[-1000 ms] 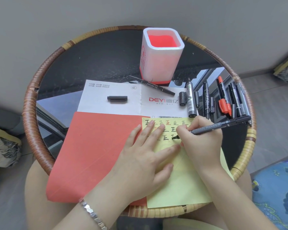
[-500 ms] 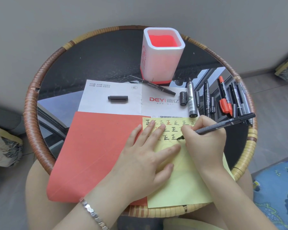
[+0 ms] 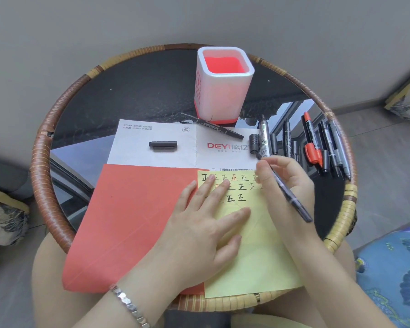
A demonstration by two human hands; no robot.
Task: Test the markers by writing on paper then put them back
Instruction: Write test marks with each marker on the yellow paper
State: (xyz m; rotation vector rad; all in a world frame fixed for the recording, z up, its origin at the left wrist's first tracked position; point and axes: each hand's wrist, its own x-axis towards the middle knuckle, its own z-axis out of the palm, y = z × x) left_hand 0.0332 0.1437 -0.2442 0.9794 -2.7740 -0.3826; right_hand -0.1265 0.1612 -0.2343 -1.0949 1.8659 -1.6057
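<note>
Black marker (image 3: 287, 188) is pinched in the right hand (image 3: 285, 178), its long axis slanting from the tip near the far markers down toward the person, while its cap (image 3: 162, 145) lies far-left, nearer the flat, empty left hand (image 3: 204, 223) pressing the paper (image 3: 258, 256).

Bare forearms; faceted silver bracelet (image 3: 129, 306) on left wrist.

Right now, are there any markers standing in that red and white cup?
No, the cup looks empty inside, and the markers lie on the table beside it.
</note>
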